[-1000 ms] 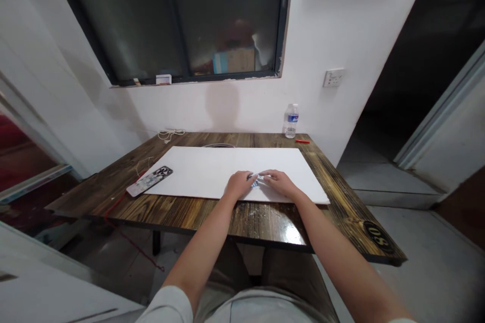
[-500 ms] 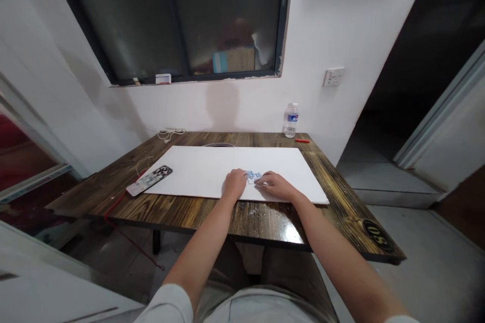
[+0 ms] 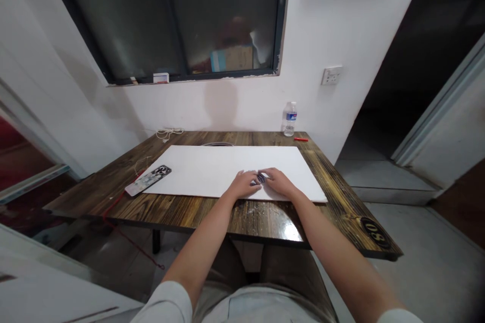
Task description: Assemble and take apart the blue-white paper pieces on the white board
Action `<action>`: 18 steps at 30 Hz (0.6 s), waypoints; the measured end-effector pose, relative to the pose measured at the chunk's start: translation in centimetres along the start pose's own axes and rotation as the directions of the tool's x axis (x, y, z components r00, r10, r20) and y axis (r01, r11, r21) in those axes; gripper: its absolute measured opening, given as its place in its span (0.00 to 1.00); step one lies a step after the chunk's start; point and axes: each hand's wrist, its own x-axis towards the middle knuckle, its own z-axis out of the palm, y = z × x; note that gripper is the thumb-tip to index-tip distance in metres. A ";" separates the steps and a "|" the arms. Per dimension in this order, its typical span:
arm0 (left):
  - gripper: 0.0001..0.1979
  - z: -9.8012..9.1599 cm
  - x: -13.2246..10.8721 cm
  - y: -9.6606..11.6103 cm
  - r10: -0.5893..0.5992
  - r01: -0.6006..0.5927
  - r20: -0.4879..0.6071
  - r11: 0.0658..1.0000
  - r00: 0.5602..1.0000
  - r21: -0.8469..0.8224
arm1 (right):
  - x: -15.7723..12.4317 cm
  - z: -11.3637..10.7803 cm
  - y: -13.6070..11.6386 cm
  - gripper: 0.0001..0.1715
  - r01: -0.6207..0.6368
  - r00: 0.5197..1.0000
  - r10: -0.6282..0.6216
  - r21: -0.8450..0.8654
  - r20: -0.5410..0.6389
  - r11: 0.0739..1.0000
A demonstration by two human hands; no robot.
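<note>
A small card-like piece with a dark blue pattern [image 3: 261,177] is between my two hands, over the near right part of a white board [image 3: 200,169]. My left hand [image 3: 243,184] comes at it from the left, its fingers closed round the left edge. From the other side, my right hand [image 3: 278,180] has its thumb and fingertips on the right edge. My fingers cover much of the piece, so its exact kind is hard to make out. Just beyond the fingertips, a bit of pale blue print shows faintly on the white surface.
The board lies on a dark wooden table [image 3: 212,214]. A phone in a patterned case [image 3: 148,180] overlaps its left edge, near a red cord [image 3: 113,205]. Toward the wall are a white cable [image 3: 168,133], a clear water bottle [image 3: 290,120] and a red pen [image 3: 301,140].
My left hand has moved slightly right, its fingers now reaching the piece. Blue-and-white print showed between my hands before; now a darker patterned surface does. The view has shifted slightly.
</note>
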 end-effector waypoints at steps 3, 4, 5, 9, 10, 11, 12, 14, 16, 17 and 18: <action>0.06 -0.3 -0.1 -0.2 -0.191 0.206 -0.179 0.976 0.965 0.068 | -0.1 0.1 0.1 0.32 0.093 0.992 -0.088 -0.047 0.095 0.995; 0.08 -0.4 -0.2 -0.4 -0.256 0.278 -0.222 0.958 0.941 0.074 | -0.1 0.0 0.0 0.31 0.110 0.989 -0.105 -0.045 0.101 0.993; 0.09 -0.4 -0.2 -0.5 -0.313 0.342 -0.252 0.936 0.915 0.078 | -0.2 -0.1 -0.2 0.29 0.115 0.989 -0.111 -0.035 0.099 0.993; 0.11 -0.5 -0.2 -1.0 -0.395 0.437 -0.268 0.892 0.879 0.118 | -0.5 -0.7 -1.3 0.24 0.082 0.989 -0.091 0.076 0.119 0.994; 0.12 -0.4 -0.2 -1.0 -0.376 0.414 -0.252 0.902 0.892 0.123 | -0.6 -0.8 -1.5 0.24 0.085 0.985 -0.101 0.112 0.140 0.990; 0.13 -0.3 -0.1 -1.0 -0.345 0.378 -0.228 0.918 0.911 0.122 | -0.6 -0.8 -1.6 0.25 0.094 0.980 -0.117 0.148 0.160 0.985; 0.13 -0.1 -0.1 -1.0 -0.304 0.331 -0.200 0.936 0.931 0.116 | -0.7 -0.8 -1.7 0.25 0.102 0.976 -0.134 0.184 0.172 0.978; 0.15 0.3 0.0 -0.9 -0.208 0.224 -0.146 0.969 0.967 0.102 | -0.6 -0.6 -1.6 0.25 0.087 0.978 -0.129 0.243 0.164 0.966; 0.18 0.6 0.1 -0.9 -0.126 0.136 -0.104 0.986 0.987 0.097 | -0.5 -0.4 -1.2 0.23 0.030 0.991 -0.063 0.264 0.117 0.964; 0.20 0.7 0.1 -0.9 -0.095 0.104 -0.089 0.990 0.991 0.096 | -0.4 -0.3 -0.9 0.22 -0.005 0.997 -0.014 0.254 0.073 0.967; 0.20 0.8 0.1 -1.0 -0.073 0.079 -0.073 0.992 0.995 0.093 | -0.3 -0.2 -0.6 0.22 -0.037 0.999 0.033 0.229 0.017 0.973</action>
